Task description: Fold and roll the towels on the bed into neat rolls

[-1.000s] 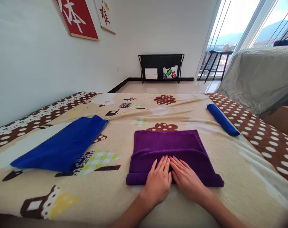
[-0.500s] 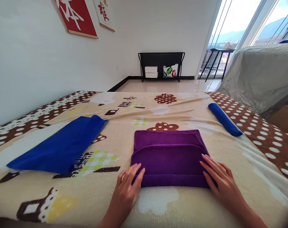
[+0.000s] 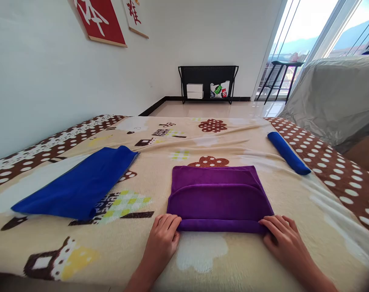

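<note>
A folded purple towel [image 3: 216, 198] lies flat on the patterned blanket in front of me. Its near edge is turned over into a narrow roll. At the left end of that roll, my left hand [image 3: 164, 235] is closed, fingers curled over the fabric and thumb beneath. My right hand [image 3: 282, 235] grips the right end the same way. The thumb tips are partly hidden. To the left, a blue cloth [image 3: 81, 182] is spread loosely at a slant. A rolled blue cloth [image 3: 288, 153] rests at the right.
The cream blanket [image 3: 154, 255] covers the bed, with brown polka-dot borders [image 3: 339, 174]. Beyond it stands a black rack [image 3: 192, 75] with white boxes. A plastic-covered piece of furniture [image 3: 339, 89] is at the right, near a black stool [image 3: 278, 77]. A white wall borders the left.
Both hands have closed from resting, extended fingers into a grip on the towel's near edge. That edge is now turned into a tighter roll and sits slightly farther from me.
</note>
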`<state>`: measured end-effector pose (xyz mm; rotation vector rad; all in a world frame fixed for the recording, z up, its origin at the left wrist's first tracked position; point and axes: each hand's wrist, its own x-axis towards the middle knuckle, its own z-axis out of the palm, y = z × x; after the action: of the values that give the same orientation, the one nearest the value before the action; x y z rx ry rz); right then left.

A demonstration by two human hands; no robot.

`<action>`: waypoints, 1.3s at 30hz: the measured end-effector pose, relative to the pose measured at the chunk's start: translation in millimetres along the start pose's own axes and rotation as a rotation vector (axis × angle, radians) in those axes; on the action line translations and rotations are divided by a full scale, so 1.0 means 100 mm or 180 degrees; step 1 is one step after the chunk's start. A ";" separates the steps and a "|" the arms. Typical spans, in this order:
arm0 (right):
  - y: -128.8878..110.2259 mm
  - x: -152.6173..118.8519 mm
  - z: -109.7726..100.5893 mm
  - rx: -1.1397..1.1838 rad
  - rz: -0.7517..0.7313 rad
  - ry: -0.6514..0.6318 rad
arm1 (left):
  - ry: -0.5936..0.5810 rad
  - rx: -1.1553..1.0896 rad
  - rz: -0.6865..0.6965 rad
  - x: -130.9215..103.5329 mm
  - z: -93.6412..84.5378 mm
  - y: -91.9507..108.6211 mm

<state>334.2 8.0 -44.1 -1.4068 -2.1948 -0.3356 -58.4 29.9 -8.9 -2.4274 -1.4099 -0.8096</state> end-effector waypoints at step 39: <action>-0.25 -0.29 -0.18 0.0078 -0.0337 -0.0162 | -0.0348 0.0252 0.0626 -0.19 0.06 0.56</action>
<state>327.0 -33.9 -43.1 -1.3026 -2.3121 -0.3123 -16.3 -10.0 -19.4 -2.5321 -1.1889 -0.5735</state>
